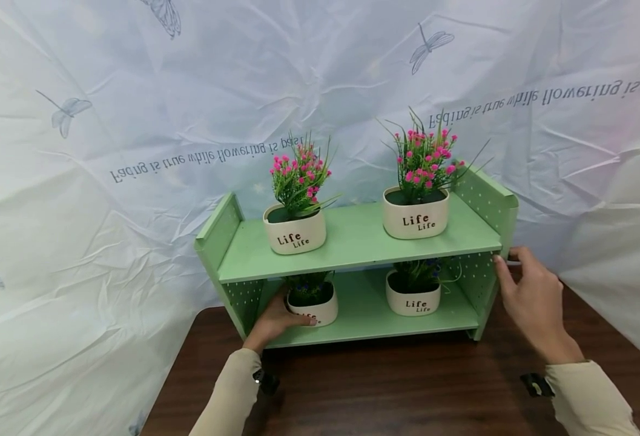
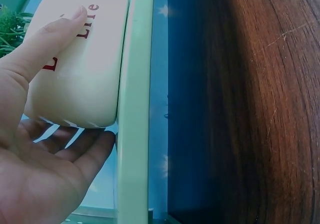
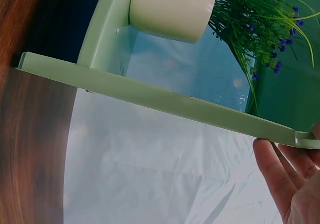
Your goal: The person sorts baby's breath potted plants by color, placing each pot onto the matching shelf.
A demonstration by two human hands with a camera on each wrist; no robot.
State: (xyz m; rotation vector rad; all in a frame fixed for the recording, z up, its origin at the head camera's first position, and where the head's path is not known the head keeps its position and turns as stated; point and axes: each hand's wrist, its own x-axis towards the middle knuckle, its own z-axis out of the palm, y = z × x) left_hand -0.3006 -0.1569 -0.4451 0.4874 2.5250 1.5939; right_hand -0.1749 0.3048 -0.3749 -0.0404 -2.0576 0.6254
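My left hand [image 1: 276, 319] holds the lower left flower pot [image 1: 326, 310], a white planter lettered "Life". In the left wrist view its thumb lies across the front of the pot [image 2: 95, 94], with the other fingers at the pot's side. My right hand [image 1: 539, 303] grips the right side panel [image 1: 507, 227] of a green two-tier shelf [image 1: 352, 260]. In the right wrist view the fingers [image 3: 272, 169] touch the panel's outer face; the thumb is mostly cut off there. Another white pot [image 1: 413, 303] with a purple-flowered plant [image 3: 270, 39] stands lower right.
Two white pots with pink flowers stand on the top tier, one left [image 1: 295, 233] and one right [image 1: 416, 218]. The shelf sits on a dark wooden table [image 1: 385, 387]. Behind hangs a pale printed cloth [image 1: 320, 72], which also runs down both sides.
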